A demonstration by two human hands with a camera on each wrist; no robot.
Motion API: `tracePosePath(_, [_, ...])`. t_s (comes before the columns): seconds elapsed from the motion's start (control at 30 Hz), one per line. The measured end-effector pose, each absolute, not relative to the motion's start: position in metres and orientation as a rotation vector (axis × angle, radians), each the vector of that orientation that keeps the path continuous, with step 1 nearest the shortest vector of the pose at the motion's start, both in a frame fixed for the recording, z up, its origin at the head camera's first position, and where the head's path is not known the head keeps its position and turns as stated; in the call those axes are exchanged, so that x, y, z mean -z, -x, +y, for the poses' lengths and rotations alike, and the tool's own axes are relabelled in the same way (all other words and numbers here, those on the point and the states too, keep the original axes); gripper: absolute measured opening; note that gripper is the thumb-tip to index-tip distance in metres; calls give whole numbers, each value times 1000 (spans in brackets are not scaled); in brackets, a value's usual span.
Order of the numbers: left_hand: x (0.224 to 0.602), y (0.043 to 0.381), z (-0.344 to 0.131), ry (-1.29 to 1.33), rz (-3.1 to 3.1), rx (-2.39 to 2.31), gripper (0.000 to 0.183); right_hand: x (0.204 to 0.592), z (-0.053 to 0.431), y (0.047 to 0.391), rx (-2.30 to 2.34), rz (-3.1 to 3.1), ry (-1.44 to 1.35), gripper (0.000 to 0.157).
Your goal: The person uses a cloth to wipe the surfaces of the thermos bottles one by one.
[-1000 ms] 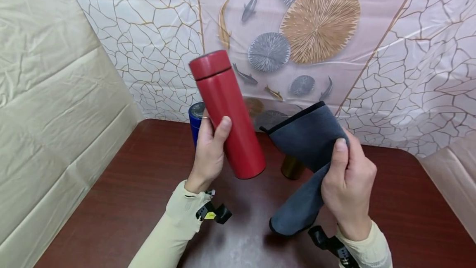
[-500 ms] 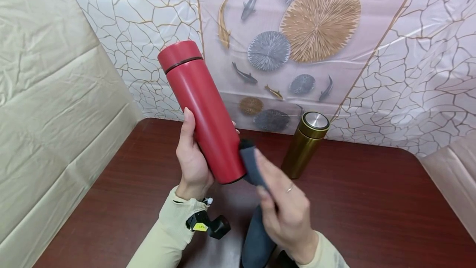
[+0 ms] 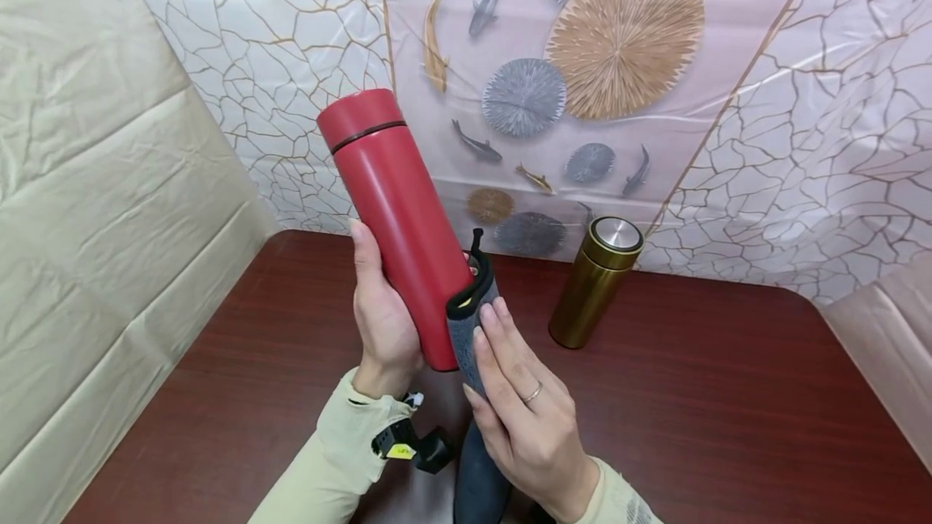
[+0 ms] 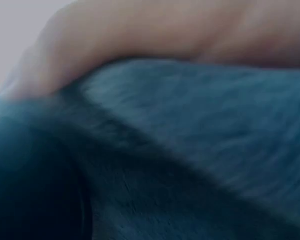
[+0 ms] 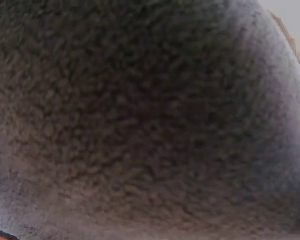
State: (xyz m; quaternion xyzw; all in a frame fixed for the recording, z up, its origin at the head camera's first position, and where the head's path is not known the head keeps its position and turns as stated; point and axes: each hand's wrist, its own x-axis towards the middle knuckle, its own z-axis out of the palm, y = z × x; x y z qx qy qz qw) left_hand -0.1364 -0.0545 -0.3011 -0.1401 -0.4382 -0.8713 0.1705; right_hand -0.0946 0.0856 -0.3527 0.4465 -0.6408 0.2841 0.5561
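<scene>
While hands (image 3: 384,322) (image 3: 535,423) flank them, red bottle (image 3: 400,217) in left, cloth (image 3: 463,346) touching right.

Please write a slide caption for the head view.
Left hand holds a tilted red bottle; right hand touches grey fabric by its base.

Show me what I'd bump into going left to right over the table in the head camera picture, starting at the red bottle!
Red bottle → gray cloth → right hand → gold bottle.
</scene>
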Motion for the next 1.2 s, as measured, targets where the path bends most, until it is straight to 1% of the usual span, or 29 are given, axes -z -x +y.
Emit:
tracePosePath(0.07, [304,135,-49,374,-1312,2438,59,352,86,93,-687,-1560,-1031,36])
tracePosePath(0.13, [308,133,-42,408,-1383,2395,61,351,87,93,-723,-1598,-997,39])
tracePosePath(0.2, [312,131,-34,496,-1455,2359,62,348,89,93,-792,-1615,-959,41])
tracePosePath(0.33, [323,128,-16,746,-1595,2292,55,338,96,93,-961,-1614,-835,46])
tracePosePath(0.4, [329,126,-8,860,-1660,2270,52,331,102,93,-1057,-1600,-745,46])
tracePosePath(0.5, [341,121,4,974,-1770,2211,48,321,113,93,-1181,-1567,-589,42])
tracePosePath(0.57, [347,118,11,1032,-1862,2138,48,313,119,92,-1246,-1543,-502,40])
tracePosePath(0.7, [354,115,17,1096,-1970,2050,50,301,126,89,-1269,-1555,-385,42])
tracePosePath(0.8, [352,115,15,1086,-1963,2058,49,303,124,90,-1264,-1559,-428,45])
tracePosePath(1.0, [332,121,-7,917,-1785,2217,42,331,105,92,-1144,-1670,-727,55])
tracePosePath(1.1, [317,125,-24,824,-1699,2257,44,349,93,89,-1047,-1761,-867,60])
tracePosePath(1.2, [307,128,-40,752,-1655,2236,49,361,84,87,-978,-1797,-989,61])
